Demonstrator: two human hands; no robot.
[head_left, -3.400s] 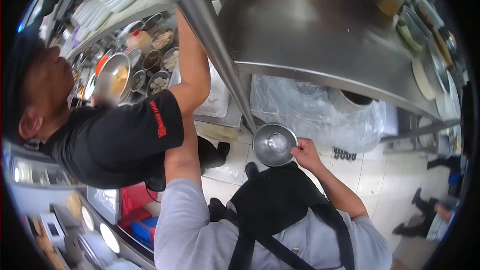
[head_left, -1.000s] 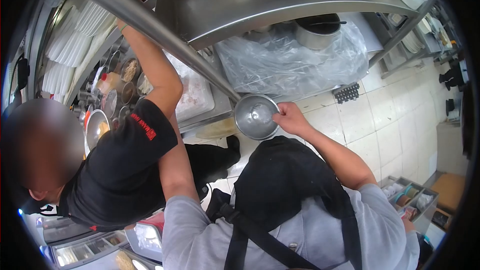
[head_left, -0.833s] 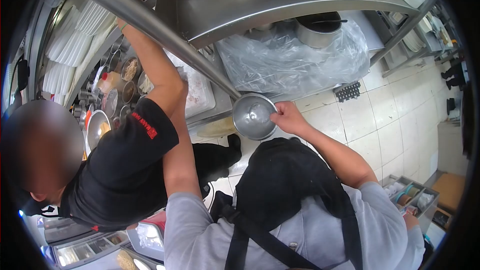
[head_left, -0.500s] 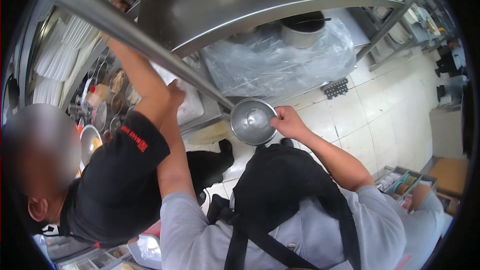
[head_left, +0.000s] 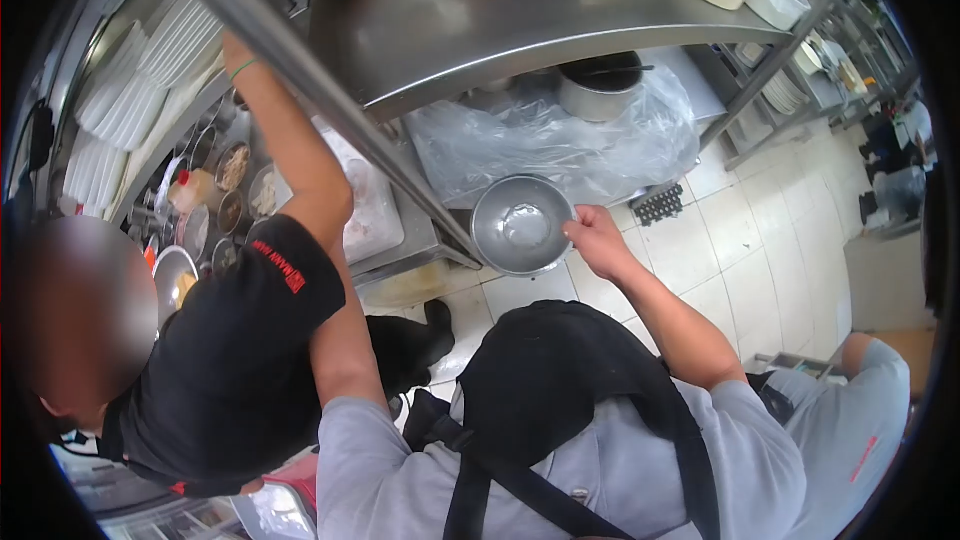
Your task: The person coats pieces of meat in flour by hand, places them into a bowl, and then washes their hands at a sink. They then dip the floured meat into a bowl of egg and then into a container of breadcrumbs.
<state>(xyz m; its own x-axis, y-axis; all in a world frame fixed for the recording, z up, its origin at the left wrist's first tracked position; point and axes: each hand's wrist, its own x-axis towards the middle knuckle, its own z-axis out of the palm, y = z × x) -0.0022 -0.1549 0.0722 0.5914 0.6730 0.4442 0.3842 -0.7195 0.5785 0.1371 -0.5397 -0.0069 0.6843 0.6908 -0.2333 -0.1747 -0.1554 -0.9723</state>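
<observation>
My right hand [head_left: 597, 241] grips the rim of a round metal mixing bowl [head_left: 490, 227], thumb over the edge. The bowl hangs in the air before my apron, its shiny inside facing up. My left forearm [head_left: 345, 345] stretches forward, and its hand is hidden behind the bent arm [head_left: 305, 155] of a co-worker in a black shirt. Just beyond that arm lies a white tray [head_left: 375, 205] with a plastic lining on a low metal counter.
A steel shelf post [head_left: 290, 60] slants between me and the counter. Plastic wrap [head_left: 460, 140] and a pot [head_left: 600, 95] lie under the steel shelf [head_left: 480, 0]. Food containers [head_left: 232, 168] and stacked white plates [head_left: 120, 100] stand left. Another person [head_left: 850, 430] is close at right.
The bowl has moved slightly right and forward with my right hand. My left hand has slipped from sight behind the co-worker's arm. The person on the right shows more.
</observation>
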